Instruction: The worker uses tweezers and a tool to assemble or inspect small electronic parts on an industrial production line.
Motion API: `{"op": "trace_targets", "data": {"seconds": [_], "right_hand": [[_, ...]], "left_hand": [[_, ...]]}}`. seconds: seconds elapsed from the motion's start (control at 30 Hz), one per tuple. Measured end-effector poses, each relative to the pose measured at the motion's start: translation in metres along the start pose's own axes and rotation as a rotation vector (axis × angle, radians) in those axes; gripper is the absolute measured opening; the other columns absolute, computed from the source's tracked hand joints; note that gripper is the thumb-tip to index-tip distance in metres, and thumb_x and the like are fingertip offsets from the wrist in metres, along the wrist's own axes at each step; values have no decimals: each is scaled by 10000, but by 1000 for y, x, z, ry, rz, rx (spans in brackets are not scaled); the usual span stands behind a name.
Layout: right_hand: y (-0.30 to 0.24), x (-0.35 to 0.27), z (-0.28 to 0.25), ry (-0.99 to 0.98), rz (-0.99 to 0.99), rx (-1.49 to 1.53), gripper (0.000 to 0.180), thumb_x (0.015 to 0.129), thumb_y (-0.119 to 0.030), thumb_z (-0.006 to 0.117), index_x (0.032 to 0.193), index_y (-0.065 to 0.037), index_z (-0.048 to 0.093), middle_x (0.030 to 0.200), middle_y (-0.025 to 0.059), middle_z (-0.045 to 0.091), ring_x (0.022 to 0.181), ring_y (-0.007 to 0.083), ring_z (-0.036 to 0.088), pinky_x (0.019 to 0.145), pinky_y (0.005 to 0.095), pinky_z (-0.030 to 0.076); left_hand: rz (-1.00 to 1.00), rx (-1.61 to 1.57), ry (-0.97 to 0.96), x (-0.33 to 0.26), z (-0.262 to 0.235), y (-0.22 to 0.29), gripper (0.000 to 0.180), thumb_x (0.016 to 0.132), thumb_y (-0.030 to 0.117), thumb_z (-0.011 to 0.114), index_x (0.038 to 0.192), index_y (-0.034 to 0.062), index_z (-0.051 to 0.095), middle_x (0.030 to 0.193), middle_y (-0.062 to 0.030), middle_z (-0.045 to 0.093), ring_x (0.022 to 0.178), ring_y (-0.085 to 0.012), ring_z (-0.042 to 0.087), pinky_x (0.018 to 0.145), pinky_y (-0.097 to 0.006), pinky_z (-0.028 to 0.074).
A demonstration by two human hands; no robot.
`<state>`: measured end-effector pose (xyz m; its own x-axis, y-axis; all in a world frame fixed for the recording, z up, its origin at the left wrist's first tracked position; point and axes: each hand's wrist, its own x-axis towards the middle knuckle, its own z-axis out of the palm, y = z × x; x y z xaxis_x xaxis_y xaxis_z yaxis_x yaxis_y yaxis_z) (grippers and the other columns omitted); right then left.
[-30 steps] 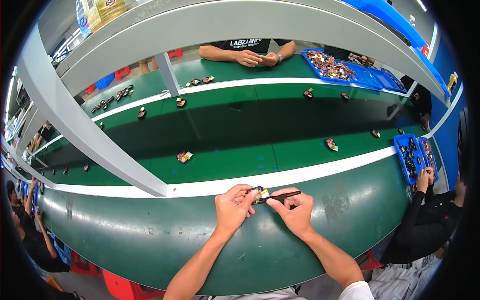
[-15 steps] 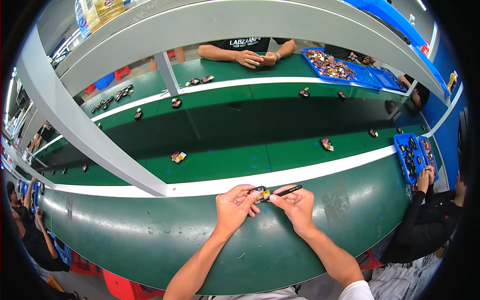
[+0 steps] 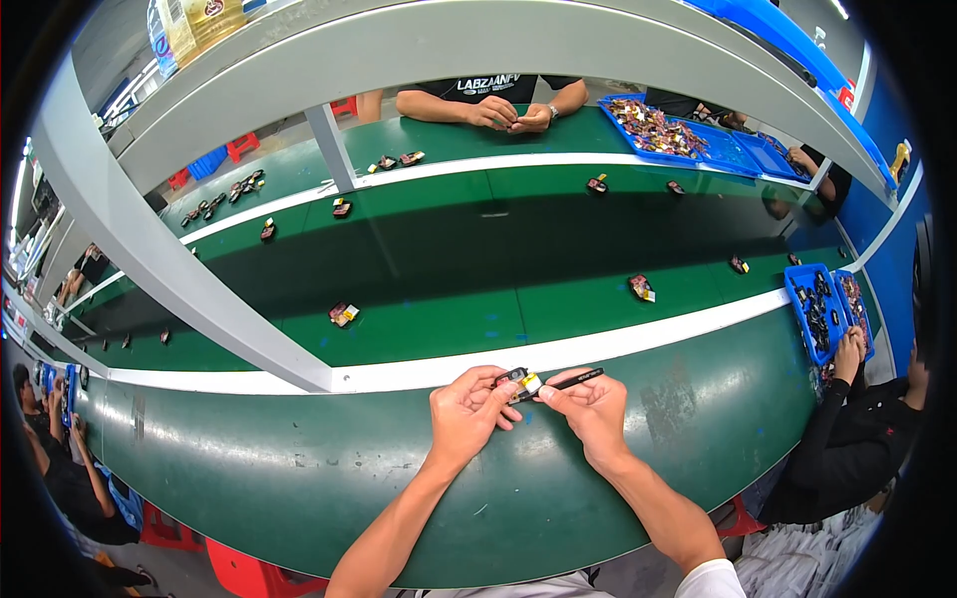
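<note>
So I've got my left hand [image 3: 465, 411] just below the middle of the frame, fingers closed around a small black rounded plastic casing [image 3: 510, 376] with a yellow-and-white rectangular piece [image 3: 531, 384] showing on it. My right hand [image 3: 590, 415], just right of that, has its fingers pinched on a slim black pen-shaped stick [image 3: 576, 380]. Its tip is lost among my fingers, so can't tell if it's touching.

What could go wrong: if I push too hard at an angle, I'd guess the stick skids and pokes my left fingers or scuffs that yellow-and-white piece. I'm also only holding the casing by its edge, so a slip could drop it on the glossy green table [image 3: 269, 448] below.

Writing-wise: pale marks on the stick, too tiny to read. Similar black-and-yellow casings [image 3: 344, 314] left of centre on the green belt [image 3: 419, 324], nothing legible there. Top centre, the black shirt [image 3: 538, 90] across from me has white block letters. Upper left, an amber plastic bottle [image 3: 211, 25] has a label cut off by the frame.
</note>
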<state>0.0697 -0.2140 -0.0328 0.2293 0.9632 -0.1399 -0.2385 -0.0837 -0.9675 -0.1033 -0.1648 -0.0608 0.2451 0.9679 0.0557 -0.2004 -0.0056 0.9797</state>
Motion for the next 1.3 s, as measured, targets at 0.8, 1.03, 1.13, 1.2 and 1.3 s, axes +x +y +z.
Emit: {"op": "trace_targets", "data": {"seconds": [0.8, 1.03, 1.13, 1.2, 1.3], "right_hand": [[20, 5, 1, -36, -337, -178, 134, 846, 72, 752, 935, 21, 665, 855, 78, 740, 566, -24, 456, 492, 161, 343], [22, 6, 2, -31, -375, -186, 132, 831, 79, 760, 916, 16, 681, 806, 35, 720, 548, -33, 426, 478, 163, 307], [19, 5, 6, -20, -357, -190, 130, 828, 80, 762, 911, 14, 687, 783, 18, 705, 548, -33, 425, 478, 162, 304], [22, 5, 7, -12, -358, -188, 132, 827, 80, 763, 912, 13, 688, 779, 16, 701, 547, -33, 423, 478, 162, 302], [24, 5, 5, -1, -364, -198, 134, 823, 77, 770, 909, 9, 693, 775, 13, 698, 544, -32, 416, 476, 165, 295]], "left_hand": [[-154, -142, -163, 10, -21, -1, 251, 988, 113, 647, 1132, -92, 649, 871, -154, 705, 576, -192, 683, 477, -271, 551], [-152, -144, -161, 10, -22, -2, 243, 986, 109, 650, 1133, -85, 660, 873, -145, 706, 598, -186, 693, 494, -268, 557], [-150, -152, -170, 11, -24, -4, 255, 989, 108, 645, 1147, -91, 656, 891, -156, 710, 620, -198, 706, 506, -271, 567], [-153, -154, -174, 11, -24, -5, 260, 990, 109, 642, 1153, -94, 654, 898, -161, 712, 626, -202, 709, 510, -274, 571], [-156, -155, -179, 11, -23, -3, 267, 994, 110, 636, 1161, -98, 651, 907, -168, 714, 632, -207, 711, 515, -279, 577]]}}
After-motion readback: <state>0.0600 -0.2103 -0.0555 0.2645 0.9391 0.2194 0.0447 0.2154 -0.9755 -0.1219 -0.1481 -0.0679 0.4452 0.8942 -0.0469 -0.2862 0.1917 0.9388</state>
